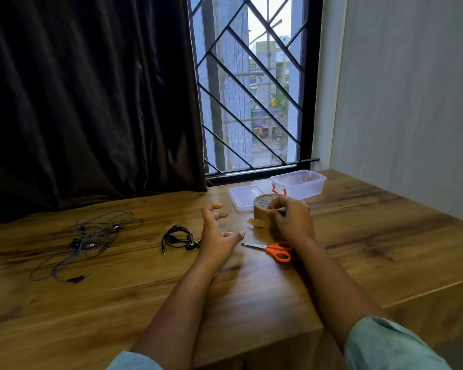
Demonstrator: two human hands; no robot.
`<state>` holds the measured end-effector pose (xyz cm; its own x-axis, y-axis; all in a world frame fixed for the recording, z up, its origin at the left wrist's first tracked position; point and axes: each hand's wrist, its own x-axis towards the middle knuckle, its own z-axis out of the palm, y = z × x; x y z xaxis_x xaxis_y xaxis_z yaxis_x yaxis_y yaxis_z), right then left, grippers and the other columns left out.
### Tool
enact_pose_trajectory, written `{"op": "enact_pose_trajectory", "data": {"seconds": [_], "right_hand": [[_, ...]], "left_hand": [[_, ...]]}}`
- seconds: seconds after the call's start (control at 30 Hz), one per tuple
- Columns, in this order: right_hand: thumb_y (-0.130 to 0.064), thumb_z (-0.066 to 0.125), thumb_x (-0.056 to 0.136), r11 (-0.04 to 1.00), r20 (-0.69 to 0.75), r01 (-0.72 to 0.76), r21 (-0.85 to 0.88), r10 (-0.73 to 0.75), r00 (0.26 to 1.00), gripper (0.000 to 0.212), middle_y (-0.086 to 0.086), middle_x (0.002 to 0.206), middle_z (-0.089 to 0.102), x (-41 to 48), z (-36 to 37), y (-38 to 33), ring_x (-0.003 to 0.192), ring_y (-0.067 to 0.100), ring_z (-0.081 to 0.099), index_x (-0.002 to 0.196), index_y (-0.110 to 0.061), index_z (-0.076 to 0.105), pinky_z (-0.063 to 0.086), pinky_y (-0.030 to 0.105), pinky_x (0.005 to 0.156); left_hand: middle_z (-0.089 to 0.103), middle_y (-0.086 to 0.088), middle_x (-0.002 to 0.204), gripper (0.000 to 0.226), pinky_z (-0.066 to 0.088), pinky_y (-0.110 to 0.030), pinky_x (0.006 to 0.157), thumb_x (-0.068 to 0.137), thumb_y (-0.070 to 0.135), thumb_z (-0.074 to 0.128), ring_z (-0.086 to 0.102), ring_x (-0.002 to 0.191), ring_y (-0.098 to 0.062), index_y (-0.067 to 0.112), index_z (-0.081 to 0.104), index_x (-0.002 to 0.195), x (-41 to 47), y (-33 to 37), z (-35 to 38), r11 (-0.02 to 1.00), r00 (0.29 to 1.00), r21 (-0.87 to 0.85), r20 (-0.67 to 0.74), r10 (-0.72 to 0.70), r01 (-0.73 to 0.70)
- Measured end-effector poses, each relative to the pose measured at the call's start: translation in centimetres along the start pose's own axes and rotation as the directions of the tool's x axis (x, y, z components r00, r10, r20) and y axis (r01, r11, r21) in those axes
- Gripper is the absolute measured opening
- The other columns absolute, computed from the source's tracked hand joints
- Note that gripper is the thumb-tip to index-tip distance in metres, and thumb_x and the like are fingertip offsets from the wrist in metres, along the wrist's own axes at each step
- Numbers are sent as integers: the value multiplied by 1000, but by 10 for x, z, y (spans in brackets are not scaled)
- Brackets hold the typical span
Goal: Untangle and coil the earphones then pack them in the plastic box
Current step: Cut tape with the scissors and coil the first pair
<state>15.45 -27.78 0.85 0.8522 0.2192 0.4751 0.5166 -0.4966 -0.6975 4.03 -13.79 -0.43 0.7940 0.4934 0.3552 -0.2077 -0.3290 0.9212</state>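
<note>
Desk point(358, 236), with the open plastic box point(298, 184) and its lid point(245, 197) set at the far edge, beyond the hands. Tangled earphones point(91, 236) are spread well to the left. A coiled black pair point(178, 237) lies just left of the left hand point(217, 236), the nearer one, held open with fingers spread. The tape roll point(262, 209) is pinched by the right hand point(292, 217); its core print cannot be read.

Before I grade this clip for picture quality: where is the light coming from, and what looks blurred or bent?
Head view: daylight comes through the window, leaving the curtain dark; the left hand is motion-blurred at the fingertips; the wide lens tilts its frame.
</note>
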Motion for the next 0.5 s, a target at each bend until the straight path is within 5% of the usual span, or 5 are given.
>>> {"op": "enact_pose_trajectory", "data": {"seconds": [0.1, 0.3, 0.5], "right_hand": [[-17, 65, 86, 1000, -7, 1, 9, -1, 1000, 18, -3, 110, 66, -1, 1, 1, 113, 22, 51, 95, -32, 68, 49, 35, 84], [2, 51, 85, 999, 21, 41, -15, -41, 999, 60, -1, 120, 63, -5, -3, 1, 110, 22, 55, 130, -36, 54, 51, 36, 88], [-2, 57, 81, 999, 29, 45, 26, -46, 999, 37, 0, 110, 66, -7, -5, -5, 104, 21, 56, 104, -30, 66, 50, 33, 82]], "left_hand": [[44, 8, 113, 71, 53, -24, 70, 77, -1, 70, 62, 79, -20, 33, 25, 120, 0, 0, 0, 1000, 1000, 3, -7, 7, -7], [46, 6, 117, 58, 54, -28, 73, 78, 4, 72, 60, 75, -15, 34, 36, 112, -5, 0, -1, 999, 1000, 44, -30, 11, -9], [48, 14, 106, 44, 51, -28, 70, 80, 6, 70, 54, 70, -13, 38, 43, 94, -14, 8, 0, 998, 993, 55, -110, 41, -35]]}}
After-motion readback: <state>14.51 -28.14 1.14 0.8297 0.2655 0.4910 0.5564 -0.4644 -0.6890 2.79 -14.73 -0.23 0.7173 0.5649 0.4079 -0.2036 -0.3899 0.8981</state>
